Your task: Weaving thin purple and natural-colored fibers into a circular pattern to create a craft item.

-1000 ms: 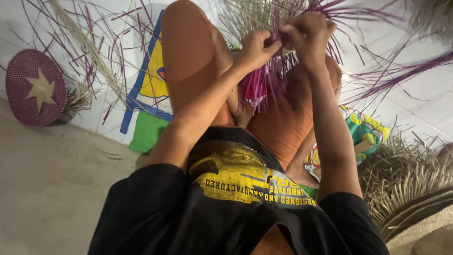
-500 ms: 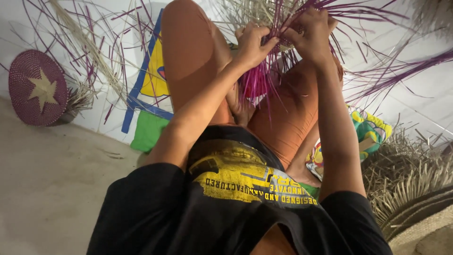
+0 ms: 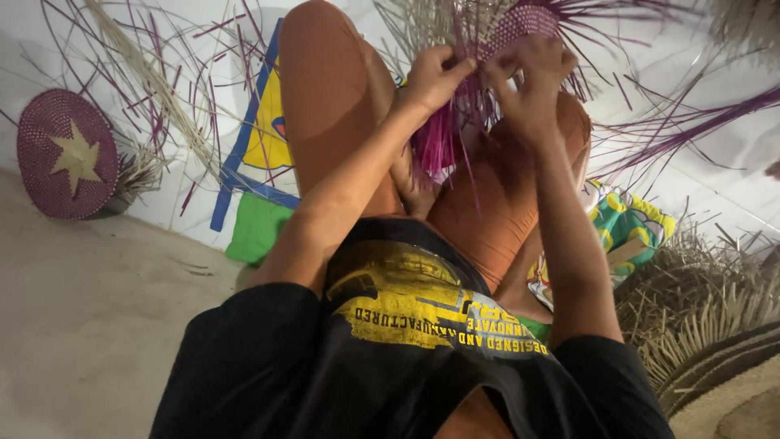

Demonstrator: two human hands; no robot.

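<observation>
I sit on the floor with my knees raised, in orange trousers and a black shirt. A woven piece (image 3: pixel 520 24) of purple and pale straw rests over my knees, with loose pink strands (image 3: pixel 439 142) hanging from it between my legs. My left hand (image 3: pixel 431 77) pinches strands at its near edge. My right hand (image 3: pixel 528 81) grips the weave right beside it, fingers curled on the straw. The two hands nearly touch.
A round purple woven mat with a pale star (image 3: pixel 69 154) leans at the left. Loose purple and pale strands (image 3: pixel 154 89) lie across the white floor. A colourful cloth (image 3: pixel 260 162) lies under my legs, and dry straw bundles (image 3: pixel 707 317) are piled at the right.
The view has tilted slightly. My hands have stayed on the weave, fingers shifting along the strands, and the woven edge now sits a little higher over my knees.
</observation>
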